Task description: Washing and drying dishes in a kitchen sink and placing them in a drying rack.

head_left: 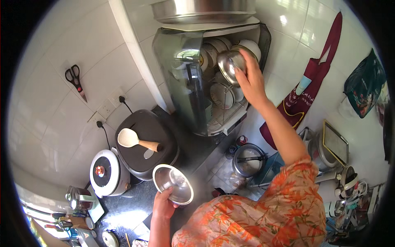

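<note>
My left hand (165, 204) grips the rim of a stainless steel bowl (176, 185), its hollow turned up, in front of the rice cooker. With my right arm stretched out, my right hand (251, 78) clasps a second steel bowl (230, 66) at the mouth of the dish cabinet (182, 89). That bowl is tilted, its shiny outside towards me. Behind it, several patterned bowls (213, 51) and a white bowl (250, 49) stand on the upper level. Lower down, a decorated plate (221, 95) leans in the wire rack (226, 115). My right hand hides part of the upper bowls.
A dark rice cooker (154, 123) carries a rice paddle (135, 140). Left of it stands a white electric cooker (106, 173). Scissors (75, 81) and a maroon apron (296, 95) hang on the walls. A large steel basin (203, 10) tops the cabinet; a pressure cooker (249, 160) stands below.
</note>
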Motion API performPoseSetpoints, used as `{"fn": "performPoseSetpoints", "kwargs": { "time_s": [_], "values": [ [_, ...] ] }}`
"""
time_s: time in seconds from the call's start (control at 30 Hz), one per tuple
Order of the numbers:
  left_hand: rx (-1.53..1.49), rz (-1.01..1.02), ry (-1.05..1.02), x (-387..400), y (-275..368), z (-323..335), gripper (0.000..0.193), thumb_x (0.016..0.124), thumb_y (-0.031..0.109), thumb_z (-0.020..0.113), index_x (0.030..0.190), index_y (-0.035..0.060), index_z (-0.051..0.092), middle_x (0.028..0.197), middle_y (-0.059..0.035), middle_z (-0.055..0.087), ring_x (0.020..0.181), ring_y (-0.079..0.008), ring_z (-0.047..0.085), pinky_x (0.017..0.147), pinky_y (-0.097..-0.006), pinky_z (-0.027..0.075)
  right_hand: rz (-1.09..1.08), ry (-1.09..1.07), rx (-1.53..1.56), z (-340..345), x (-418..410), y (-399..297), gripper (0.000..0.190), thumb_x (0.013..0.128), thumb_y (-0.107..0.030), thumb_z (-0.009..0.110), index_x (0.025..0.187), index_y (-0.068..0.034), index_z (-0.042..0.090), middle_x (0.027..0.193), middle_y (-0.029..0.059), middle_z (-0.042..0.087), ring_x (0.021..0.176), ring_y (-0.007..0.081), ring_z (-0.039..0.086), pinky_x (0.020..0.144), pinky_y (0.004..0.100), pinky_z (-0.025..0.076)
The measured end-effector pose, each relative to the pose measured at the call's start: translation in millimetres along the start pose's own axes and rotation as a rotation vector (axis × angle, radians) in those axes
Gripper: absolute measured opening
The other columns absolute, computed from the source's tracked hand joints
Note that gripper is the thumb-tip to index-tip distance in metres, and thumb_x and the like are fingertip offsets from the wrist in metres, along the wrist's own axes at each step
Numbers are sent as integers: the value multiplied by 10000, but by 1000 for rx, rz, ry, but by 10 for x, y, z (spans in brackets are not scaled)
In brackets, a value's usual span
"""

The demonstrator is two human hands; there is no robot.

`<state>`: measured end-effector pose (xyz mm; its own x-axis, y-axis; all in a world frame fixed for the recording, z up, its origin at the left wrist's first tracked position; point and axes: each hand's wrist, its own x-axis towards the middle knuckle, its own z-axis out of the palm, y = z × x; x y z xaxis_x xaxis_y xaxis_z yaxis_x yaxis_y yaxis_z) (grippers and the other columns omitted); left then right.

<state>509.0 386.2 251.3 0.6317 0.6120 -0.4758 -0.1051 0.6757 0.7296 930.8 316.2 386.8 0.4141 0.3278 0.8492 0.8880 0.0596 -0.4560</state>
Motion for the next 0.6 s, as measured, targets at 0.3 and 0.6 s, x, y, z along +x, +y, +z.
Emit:
{"fn": "performPoseSetpoints", "kwargs": {
  "time_s": [0.3, 0.6],
  "values": [
    [14, -63, -67, 461, -73, 558, 316, 932, 123, 495, 1214, -21, 494, 959, -142, 648, 643, -162, 624, 406, -226, 417, -270, -264, -593, 473, 231, 722, 497, 878, -325, 626, 1291, -64, 536, 1190, 173, 565, 1159, 334, 541, 1098, 602, 239],
    [-25, -180, -209, 772, 116, 1330, 380, 975, 183, 516, 1295, -20, 516, 1252, -134, 590, 1120, -231, 592, 946, -387, 485, -266, -175, -380, 149, 287, 519, 394, 875, -206, 627, 1228, -34, 593, 1272, 169, 526, 1223, 343, 477, 1063, 454, 354]
  ]
}}
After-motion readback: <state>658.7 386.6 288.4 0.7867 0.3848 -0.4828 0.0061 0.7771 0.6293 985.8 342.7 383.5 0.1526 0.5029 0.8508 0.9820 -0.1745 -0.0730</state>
